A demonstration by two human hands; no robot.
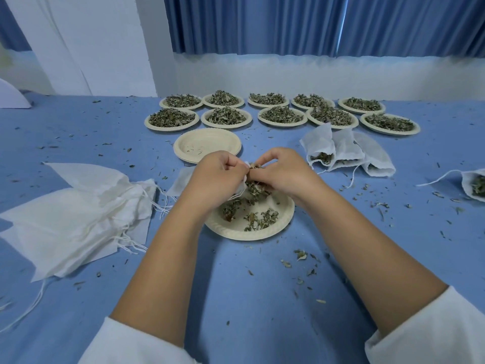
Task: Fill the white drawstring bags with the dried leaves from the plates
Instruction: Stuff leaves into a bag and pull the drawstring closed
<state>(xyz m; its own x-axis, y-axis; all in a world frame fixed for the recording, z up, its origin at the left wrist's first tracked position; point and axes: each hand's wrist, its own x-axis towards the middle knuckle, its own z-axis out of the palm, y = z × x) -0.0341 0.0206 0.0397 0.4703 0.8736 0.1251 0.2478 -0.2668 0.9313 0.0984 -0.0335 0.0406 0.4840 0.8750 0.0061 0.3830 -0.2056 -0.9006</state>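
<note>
Sleeves (pixel 136 342) in white frame the near edge, and past them both hands meet above a plate (pixel 249 236) on the blue tabletop (pixel 262 298) with a few dried leaves (pixel 259 216) on it. The left hand (pixel 217 172) has its grip pinched on the mouth of a white drawstring bag (pixel 181 183), the right hand (pixel 280 172) its grip closed on some of the dried leaves at that mouth. At left empty bags (pixel 78 214) lie piled, filled bags (pixel 346 151) at right, empty plates (pixel 207 145) stacked just beyond the hands, and ten full plates (pixel 225 126) farthest back in two rows.
</note>
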